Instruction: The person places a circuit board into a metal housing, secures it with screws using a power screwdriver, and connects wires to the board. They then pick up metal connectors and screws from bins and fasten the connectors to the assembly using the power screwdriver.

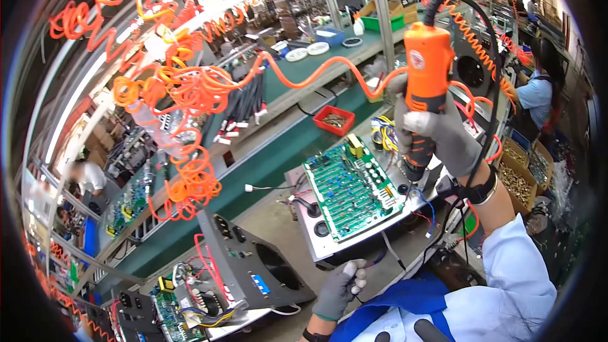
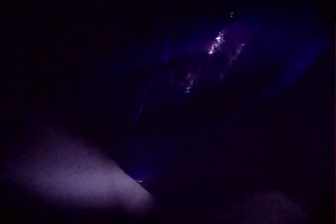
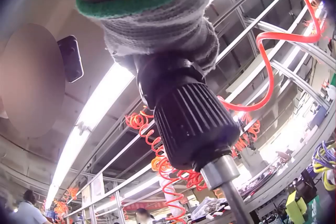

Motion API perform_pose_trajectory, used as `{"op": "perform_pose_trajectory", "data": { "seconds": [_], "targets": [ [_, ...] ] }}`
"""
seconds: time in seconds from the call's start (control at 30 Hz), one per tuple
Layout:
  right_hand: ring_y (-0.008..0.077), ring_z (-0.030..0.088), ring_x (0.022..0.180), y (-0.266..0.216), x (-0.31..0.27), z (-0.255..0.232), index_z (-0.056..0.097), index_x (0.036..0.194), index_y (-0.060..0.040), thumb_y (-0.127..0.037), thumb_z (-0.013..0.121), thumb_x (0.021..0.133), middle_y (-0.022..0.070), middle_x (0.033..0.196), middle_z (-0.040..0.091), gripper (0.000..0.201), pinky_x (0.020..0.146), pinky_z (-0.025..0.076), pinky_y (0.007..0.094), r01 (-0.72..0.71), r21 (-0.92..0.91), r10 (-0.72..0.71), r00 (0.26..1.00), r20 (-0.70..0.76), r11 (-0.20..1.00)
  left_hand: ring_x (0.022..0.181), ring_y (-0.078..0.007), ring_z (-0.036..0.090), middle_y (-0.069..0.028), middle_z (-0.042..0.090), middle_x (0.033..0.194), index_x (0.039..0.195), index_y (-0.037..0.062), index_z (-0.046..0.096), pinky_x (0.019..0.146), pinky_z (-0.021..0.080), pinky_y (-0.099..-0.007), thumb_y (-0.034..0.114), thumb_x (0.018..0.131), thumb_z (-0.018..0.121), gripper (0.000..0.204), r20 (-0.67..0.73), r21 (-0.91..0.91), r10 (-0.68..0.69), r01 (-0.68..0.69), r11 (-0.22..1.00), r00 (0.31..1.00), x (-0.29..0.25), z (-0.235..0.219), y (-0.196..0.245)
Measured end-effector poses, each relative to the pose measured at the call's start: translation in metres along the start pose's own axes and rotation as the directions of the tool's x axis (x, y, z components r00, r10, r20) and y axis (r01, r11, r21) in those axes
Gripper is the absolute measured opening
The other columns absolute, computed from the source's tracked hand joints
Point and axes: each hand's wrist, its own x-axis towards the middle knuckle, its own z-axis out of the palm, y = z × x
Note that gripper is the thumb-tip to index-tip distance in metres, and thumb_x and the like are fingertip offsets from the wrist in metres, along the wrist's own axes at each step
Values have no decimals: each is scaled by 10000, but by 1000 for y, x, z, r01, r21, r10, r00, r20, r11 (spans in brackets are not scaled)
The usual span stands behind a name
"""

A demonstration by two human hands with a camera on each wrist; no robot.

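My gloved right hand grips an orange and black electric screwdriver, held upright with its nose down beside the right edge of a green circuit board. In the right wrist view, the screwdriver's black ribbed collar and metal bit stick out below the grey glove. The board lies on a pale metal chassis. Near its front edge, close to my body, my gloved left hand has bent fingers; I cannot tell whether they hold anything. The left wrist view is almost black.
Behind the board stands a red tray of small metal parts. A dark grey panel unit sits at front left. Orange coiled hoses hang overhead. Boxes of fittings and another person are at right.
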Motion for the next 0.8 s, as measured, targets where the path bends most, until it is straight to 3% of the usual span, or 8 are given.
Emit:
{"op": "perform_pose_trajectory", "data": {
  "seconds": [0.07, 0.2, 0.27, 0.4, 0.5, 0.63, 0.77, 0.8],
  "targets": [
    [109, 520, 493, -12, -13, 10, 462, 1136, -14, -79, 596, 725, 18, 680, 508, 437, 466, 456, 262, 118, 62, -117, 993, -19, 991, 725, -102, 498, -50, 544, 910, 1162, -46, 493, 570, 390, -205, 267, 920, 582, 406, 113, -93, 73, -63, 994, 991, 3, 3, 5],
    [118, 445, 404, -18, -52, 17, 447, 1212, -88, -131, 652, 773, 22, 554, 424, 486, 361, 385, 273, 332, 516, -444, 890, 106, 789, 750, -117, 498, -65, 529, 942, 1185, -58, 492, 603, 421, -213, 201, 920, 589, 383, -50, -93, 123, -128, 987, 991, -3, 21, 10],
    [125, 435, 402, -11, -89, 21, 384, 1333, -142, -183, 664, 820, 29, 517, 413, 586, 377, 395, 275, 367, 582, -467, 884, 25, 725, 753, -120, 498, -63, 523, 938, 1195, -55, 484, 609, 430, -214, 182, 923, 582, 374, -52, -159, 135, -142, 977, 989, 0, 14, 6],
    [193, 485, 453, 19, -103, -2, 208, 1453, -148, -185, 643, 859, 97, 609, 489, 737, 423, 451, 344, 367, 653, -630, 744, 221, 663, 780, -128, 504, -82, 518, 929, 1180, -39, 481, 615, 444, -197, 161, 935, 559, 326, 71, -339, 53, -26, 940, 996, 2, 17, 8],
    [229, 511, 488, 32, -112, -7, 147, 1475, -148, -179, 629, 873, 132, 661, 519, 772, 444, 473, 381, 330, 708, -694, 651, 308, 624, 735, -111, 485, -78, 497, 894, 1092, -15, 476, 562, 416, -191, 252, 919, 593, 340, -179, -166, 162, -192, 967, 970, -7, 35, 11],
    [273, 530, 532, 39, -131, -6, 137, 1473, -123, -149, 613, 883, 176, 715, 529, 759, 488, 494, 456, 383, 711, -633, 766, 112, 589, 622, -78, 426, -73, 489, 809, 1037, 23, 501, 517, 364, -167, 297, 914, 597, 315, -21, -348, 59, -63, 935, 998, -2, 21, 6],
    [277, 532, 525, 36, -119, -5, 172, 1455, -98, -157, 607, 887, 174, 708, 526, 718, 490, 497, 468, 306, 755, -682, 690, 244, 580, 579, -66, 402, -58, 493, 770, 1003, 54, 519, 498, 345, -162, 337, 902, 606, 313, 90, -397, 52, -12, 918, 995, -4, 20, 8],
    [218, 467, 438, 30, -121, 4, 260, 1331, -48, -109, 637, 831, 124, 619, 481, 630, 393, 433, 387, 374, 737, -666, 733, 138, 564, 579, -66, 402, -58, 493, 770, 1003, 54, 519, 498, 345, -162, 337, 902, 606, 313, 83, -403, 59, -21, 915, 995, -5, 21, 8]
  ]
}}
